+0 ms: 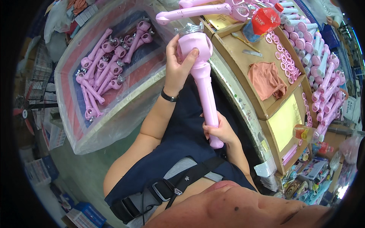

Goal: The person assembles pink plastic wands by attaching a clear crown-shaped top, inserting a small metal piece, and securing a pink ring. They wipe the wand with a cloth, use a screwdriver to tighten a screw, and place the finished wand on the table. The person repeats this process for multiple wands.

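I hold a pink toy wand (205, 91) in front of my body, its large round head up and its handle slanting down to the right. A silver crown piece (190, 28) tops the head. My left hand (179, 68) is closed around the head, with the thumb pressed on its front near a dark round opening. Lower down, my right hand (222, 131) is wrapped round the handle just above its rounded end. Another pink wand (197, 14) lies beyond my left hand at the top of the view.
On the left, a plastic-lined bin (114, 129) holds several pink wands (110, 64). On the right are a cardboard tray (262, 108), an orange cloth (267, 80), pink rings (283, 59), a red-labelled bottle (262, 22), yellow paper (284, 123) and piled wand parts (327, 91).
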The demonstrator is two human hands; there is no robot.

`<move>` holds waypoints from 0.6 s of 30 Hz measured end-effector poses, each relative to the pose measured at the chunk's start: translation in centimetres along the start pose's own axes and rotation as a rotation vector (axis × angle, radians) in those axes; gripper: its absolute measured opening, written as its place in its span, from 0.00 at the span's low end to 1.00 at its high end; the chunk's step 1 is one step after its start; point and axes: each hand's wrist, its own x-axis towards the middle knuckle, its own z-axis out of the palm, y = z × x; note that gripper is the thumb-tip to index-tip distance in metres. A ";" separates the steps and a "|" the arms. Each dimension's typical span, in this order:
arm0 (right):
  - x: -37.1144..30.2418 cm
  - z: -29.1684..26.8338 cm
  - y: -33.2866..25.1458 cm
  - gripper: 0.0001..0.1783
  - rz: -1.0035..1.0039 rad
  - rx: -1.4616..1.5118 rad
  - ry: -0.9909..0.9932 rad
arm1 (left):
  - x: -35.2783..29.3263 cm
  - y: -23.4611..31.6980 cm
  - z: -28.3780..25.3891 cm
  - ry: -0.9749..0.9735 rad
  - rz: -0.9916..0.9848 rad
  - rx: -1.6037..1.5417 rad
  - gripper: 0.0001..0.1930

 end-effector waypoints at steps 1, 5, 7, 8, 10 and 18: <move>-0.1 -0.1 0.1 0.23 -0.005 0.014 -0.007 | 0.2 0.3 -0.3 -0.064 -0.022 0.017 0.35; -0.4 -0.8 0.2 0.24 -0.004 0.078 -0.073 | 0.2 0.7 -0.9 -0.106 -0.036 0.049 0.34; -0.4 -0.8 0.3 0.25 -0.010 0.176 -0.153 | 0.0 0.5 -0.9 -0.125 -0.035 -0.031 0.32; -0.4 -0.7 0.2 0.25 -0.018 0.255 -0.213 | -0.1 0.3 -1.0 -0.148 -0.006 -0.088 0.31; -0.4 -0.6 0.0 0.27 -0.028 0.473 -0.345 | -0.2 -0.2 -1.1 -0.226 -0.151 -0.461 0.28; -0.6 1.1 -2.4 0.34 -0.263 -0.636 0.377 | 0.1 0.2 -1.0 -0.047 -0.049 -0.027 0.20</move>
